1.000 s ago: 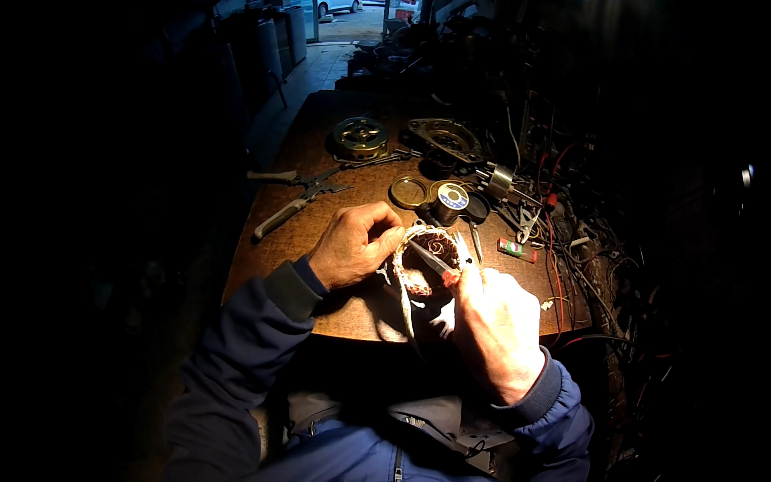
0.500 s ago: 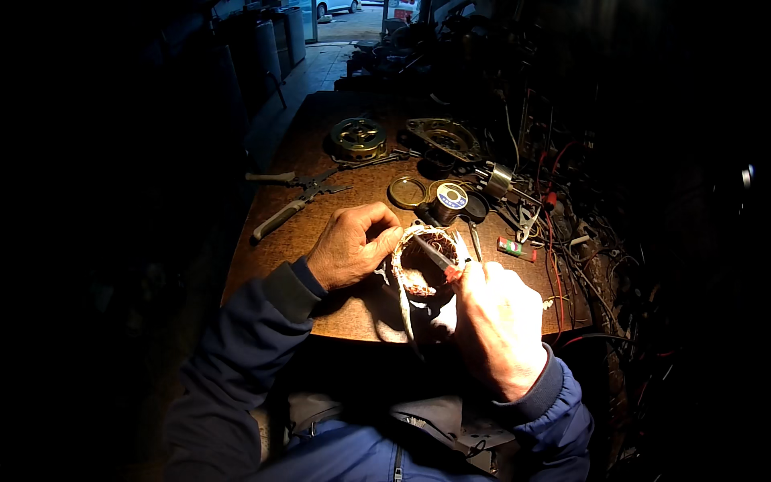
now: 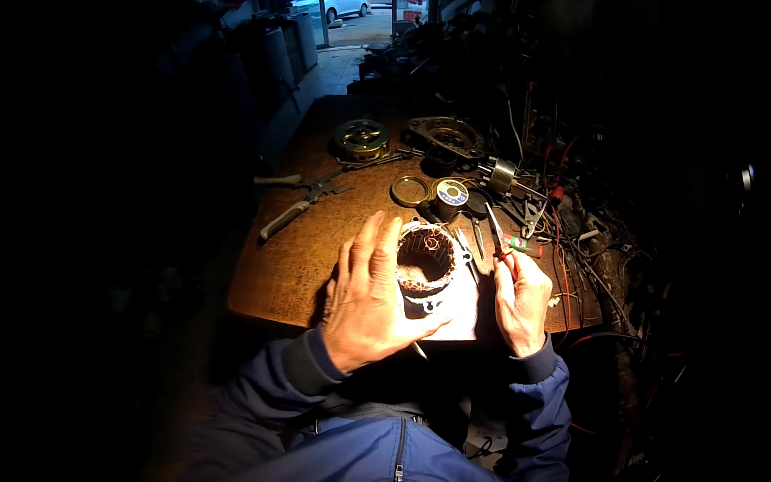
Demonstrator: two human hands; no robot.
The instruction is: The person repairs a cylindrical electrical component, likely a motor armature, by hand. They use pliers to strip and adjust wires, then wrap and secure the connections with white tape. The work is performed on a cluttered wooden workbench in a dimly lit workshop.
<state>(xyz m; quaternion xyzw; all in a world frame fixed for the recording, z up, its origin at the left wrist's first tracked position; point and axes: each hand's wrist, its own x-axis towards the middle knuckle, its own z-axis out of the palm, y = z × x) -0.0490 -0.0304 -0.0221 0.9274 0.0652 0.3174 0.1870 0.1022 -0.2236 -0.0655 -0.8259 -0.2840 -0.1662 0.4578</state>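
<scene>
Head; left fingers [image 3: 366, 243] spread wide beside wire-wound cylinder [image 3: 417, 284], contact unclear; right fingers [image 3: 528, 273] pinching pointed tool [image 3: 495, 230]

We find room on the table's [image 3: 277, 277] near left, between the pliers [image 3: 312, 195] and the left hand [image 3: 365, 304]; beyond the wound ring [image 3: 438, 253], the spool [image 3: 451, 193] stands in the way, and cables [image 3: 580, 261] (a dense tangle) block the right side.

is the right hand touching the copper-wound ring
Apart: the head view shows a dark gap between the right hand and the copper-wound ring.
</scene>
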